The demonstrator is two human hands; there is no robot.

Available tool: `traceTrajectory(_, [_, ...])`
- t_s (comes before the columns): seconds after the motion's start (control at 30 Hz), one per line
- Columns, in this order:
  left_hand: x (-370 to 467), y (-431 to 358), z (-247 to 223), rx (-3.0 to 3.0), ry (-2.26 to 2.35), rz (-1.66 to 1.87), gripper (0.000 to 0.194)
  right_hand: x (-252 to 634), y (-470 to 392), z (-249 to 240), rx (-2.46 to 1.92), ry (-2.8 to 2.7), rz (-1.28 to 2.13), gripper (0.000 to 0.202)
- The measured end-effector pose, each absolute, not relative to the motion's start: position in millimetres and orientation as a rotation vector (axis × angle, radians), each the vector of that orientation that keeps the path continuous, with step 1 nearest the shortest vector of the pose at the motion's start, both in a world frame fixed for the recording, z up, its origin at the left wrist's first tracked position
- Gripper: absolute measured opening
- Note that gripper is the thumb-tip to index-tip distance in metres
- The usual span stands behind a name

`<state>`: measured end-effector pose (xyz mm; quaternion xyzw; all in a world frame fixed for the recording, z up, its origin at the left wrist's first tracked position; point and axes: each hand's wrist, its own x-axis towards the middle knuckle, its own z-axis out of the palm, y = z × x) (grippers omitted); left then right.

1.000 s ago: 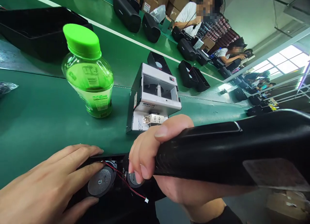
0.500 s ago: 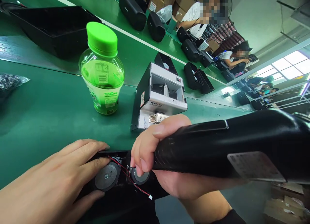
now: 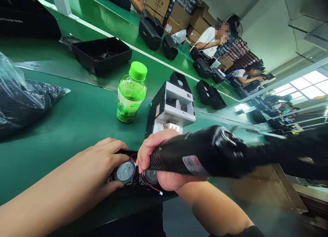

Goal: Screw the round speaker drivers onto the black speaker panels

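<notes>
Near the worktop's [image 3: 84, 121] front edge, our left fingers [image 3: 118, 155] spread across the black speaker casing [image 3: 135, 187]; our right fingers [image 3: 145, 158] wrap the black power tool [image 3: 176, 155] above it.

bench [image 3: 77, 127]: green, glossy | cartons [image 3: 178, 16]: stacked beyond bench | ceiling [image 3: 258, 13]: pale, above bench | window [image 3: 310, 84]: bright, multi-paned, past bench's far end | light: daylight glints on bench

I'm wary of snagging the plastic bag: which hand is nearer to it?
Left. The left hand, at a round speaker driver, is right of the plastic bag; the right hand, around the black power tool, is farther right.
</notes>
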<state>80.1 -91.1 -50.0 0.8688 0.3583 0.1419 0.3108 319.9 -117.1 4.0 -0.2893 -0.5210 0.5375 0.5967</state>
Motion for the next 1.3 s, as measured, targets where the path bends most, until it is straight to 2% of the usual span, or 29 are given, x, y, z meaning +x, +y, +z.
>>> traceTrajectory(0.17, [79.8, -90.8, -48.2, 2.290, 0.961, 0.398, 0.047, 314.8, -111.6, -9.9, -0.590, -1.129, 1.135, 0.080])
traceTrajectory(0.33, [77.7, -90.7, -48.8, 2.317, 0.971, 0.405, 0.048, 311.0, -110.4, -3.5, -0.709, -1.066, 1.168, 0.091])
traceTrajectory(0.4, [77.3, -92.0, -51.4, 2.327, 0.988, 0.393, 0.047, 314.7, -113.0, 8.7, -0.697, -1.027, 1.137, 0.090])
traceTrajectory(0.53, [74.2, -96.2, -62.8, 2.346, 1.044, 0.387, 0.051, 342.6, -127.6, 58.0, -0.658, -1.011, 0.976, 0.073])
traceTrajectory(0.7, [66.1, -97.6, -82.1, 2.404, 1.078, 0.403, 0.048, 378.8, -124.5, 106.4, -0.776, -1.154, 0.613, 0.060])
traceTrajectory(0.8, [62.7, -98.1, -92.1, 2.432, 1.086, 0.430, 0.046, 381.8, -105.3, 97.4, -0.795, -1.217, 0.497, 0.071])
traceTrajectory(0.93, [61.2, -101.6, -96.1, 2.457, 1.081, 0.453, 0.044, 376.9, -89.3, 73.4, -0.807, -1.268, 0.544, 0.084])
traceTrajectory(1.17, [61.3, -99.5, -82.1, 2.430, 0.992, 0.543, 0.051, 376.5, -80.9, 65.3, -0.844, -1.108, 0.628, 0.087])
traceTrajectory(1.3, [63.5, -96.4, -73.0, 2.402, 0.940, 0.540, 0.051, 379.4, -105.9, 72.8, -0.808, -1.031, 0.669, 0.080])
